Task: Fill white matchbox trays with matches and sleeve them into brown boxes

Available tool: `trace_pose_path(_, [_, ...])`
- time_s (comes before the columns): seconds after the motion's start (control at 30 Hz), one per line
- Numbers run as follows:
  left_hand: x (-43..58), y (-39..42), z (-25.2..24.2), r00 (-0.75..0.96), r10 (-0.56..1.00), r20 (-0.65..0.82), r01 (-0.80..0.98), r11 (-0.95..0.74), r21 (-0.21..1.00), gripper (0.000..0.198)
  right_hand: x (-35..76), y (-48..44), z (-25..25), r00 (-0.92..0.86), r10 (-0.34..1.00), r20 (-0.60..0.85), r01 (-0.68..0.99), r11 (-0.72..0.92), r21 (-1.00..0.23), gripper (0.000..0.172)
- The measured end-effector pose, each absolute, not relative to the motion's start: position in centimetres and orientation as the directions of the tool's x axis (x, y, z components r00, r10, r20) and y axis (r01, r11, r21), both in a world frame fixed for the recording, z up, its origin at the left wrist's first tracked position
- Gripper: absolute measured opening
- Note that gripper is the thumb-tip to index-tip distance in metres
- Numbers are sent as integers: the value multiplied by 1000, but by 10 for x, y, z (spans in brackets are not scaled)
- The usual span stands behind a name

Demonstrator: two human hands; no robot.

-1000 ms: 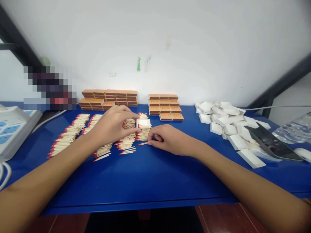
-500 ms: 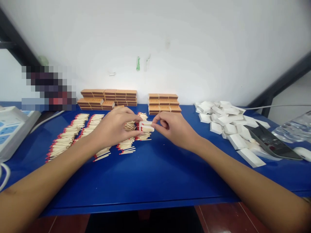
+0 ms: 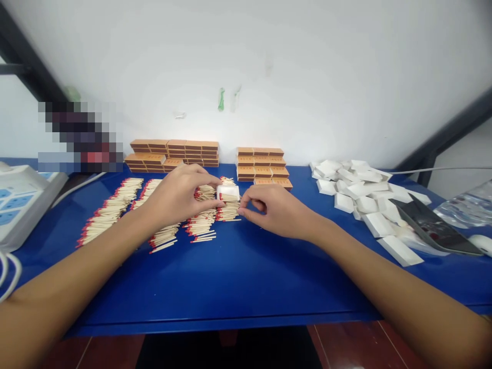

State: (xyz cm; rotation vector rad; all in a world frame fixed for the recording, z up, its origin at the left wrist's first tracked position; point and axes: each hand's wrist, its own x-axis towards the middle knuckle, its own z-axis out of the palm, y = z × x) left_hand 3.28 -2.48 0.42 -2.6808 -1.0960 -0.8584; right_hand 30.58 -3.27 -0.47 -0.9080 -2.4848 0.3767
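Between my hands is a small white tray (image 3: 228, 190), with some matches at its lower side. My left hand (image 3: 184, 192) grips the tray's left end between thumb and fingers. At its right side my right hand (image 3: 269, 209) has thumb and index finger pinched close together; whether they hold a match is too small to tell. Beneath and beside the tray lie red-tipped matches (image 3: 228, 212). More rows of matches (image 3: 111, 212) spread to the left, partly hidden by my left hand and forearm.
Orange-brown matchboxes are stacked at the back left (image 3: 192, 152) and back centre (image 3: 261, 165). White trays (image 3: 365, 187) lie piled on the right, beside a dark phone (image 3: 434, 225) and clear plastic (image 3: 465, 205). A white power strip (image 3: 23, 205) stands left on the blue table (image 3: 230, 287).
The white tray now shows more of its inside. My right hand has moved slightly down, off the tray's right end. The whole view has shifted a little.
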Motion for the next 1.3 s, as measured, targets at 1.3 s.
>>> trace_pose_path(1.3, [32,-23,4,599,598,532,674,-736,69,39,294,-40,-14,-724,680,115,562,679,-472,8])
